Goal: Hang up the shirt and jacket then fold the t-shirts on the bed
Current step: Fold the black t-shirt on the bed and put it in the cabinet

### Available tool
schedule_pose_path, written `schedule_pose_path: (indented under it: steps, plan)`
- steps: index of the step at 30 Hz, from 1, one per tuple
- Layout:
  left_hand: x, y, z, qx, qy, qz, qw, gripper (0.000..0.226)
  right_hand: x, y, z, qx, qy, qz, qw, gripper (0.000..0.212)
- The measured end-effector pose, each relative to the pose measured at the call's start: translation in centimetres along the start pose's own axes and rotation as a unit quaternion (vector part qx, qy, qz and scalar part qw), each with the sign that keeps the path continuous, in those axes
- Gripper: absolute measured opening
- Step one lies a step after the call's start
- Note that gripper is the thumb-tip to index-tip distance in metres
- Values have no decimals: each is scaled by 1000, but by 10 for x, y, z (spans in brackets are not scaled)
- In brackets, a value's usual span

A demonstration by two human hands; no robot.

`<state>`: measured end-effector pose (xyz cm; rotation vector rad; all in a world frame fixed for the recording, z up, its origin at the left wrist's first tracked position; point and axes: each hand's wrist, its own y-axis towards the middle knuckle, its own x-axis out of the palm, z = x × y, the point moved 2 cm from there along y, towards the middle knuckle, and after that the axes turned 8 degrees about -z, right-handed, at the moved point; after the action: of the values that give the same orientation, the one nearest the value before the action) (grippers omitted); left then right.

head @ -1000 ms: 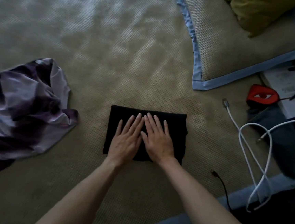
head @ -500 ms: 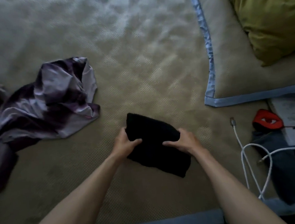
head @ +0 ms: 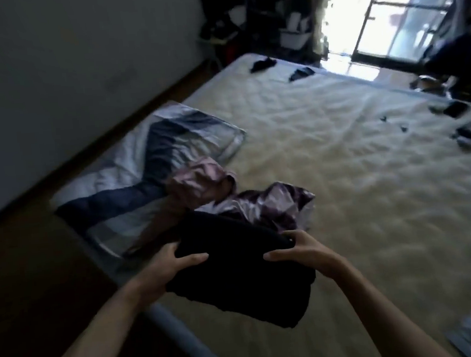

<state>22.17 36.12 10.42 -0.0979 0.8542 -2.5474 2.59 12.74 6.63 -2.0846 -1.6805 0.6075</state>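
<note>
A folded black t-shirt (head: 236, 269) is held above the near edge of the bed (head: 354, 145), gripped at both ends. Its 9 o'clock end is clasped by the left hand (head: 165, 267), thumb laid over the top; its 3 o'clock end is clasped by the right hand (head: 297, 251) in the same way. A crumpled purple t-shirt (head: 273, 203) is seen at 12 o'clock from the hands, lying on the bed beside a blue-and-white pillow (head: 148, 169) at 10 o'clock.
</note>
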Motion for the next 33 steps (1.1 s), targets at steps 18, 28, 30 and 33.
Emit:
schedule_pose_path:
  steps: [18, 28, 30, 33]
  plan:
    - [-312, -433, -88, 65, -215, 518, 825, 47, 502, 135, -390, -257, -276, -376, 846, 32]
    - [-259, -594, -154, 80, -309, 760, 567, 46, 771, 59, -465, -295, -389, -630, 604, 49]
    - [-238, -625, -156, 67, -317, 805, 497, 52, 822, 24, -467, -307, -400, -665, 550, 51]
    - [-199, -659, -150, 66, -320, 849, 416, 50, 883, -35, -464, -338, -404, -709, 470, 39]
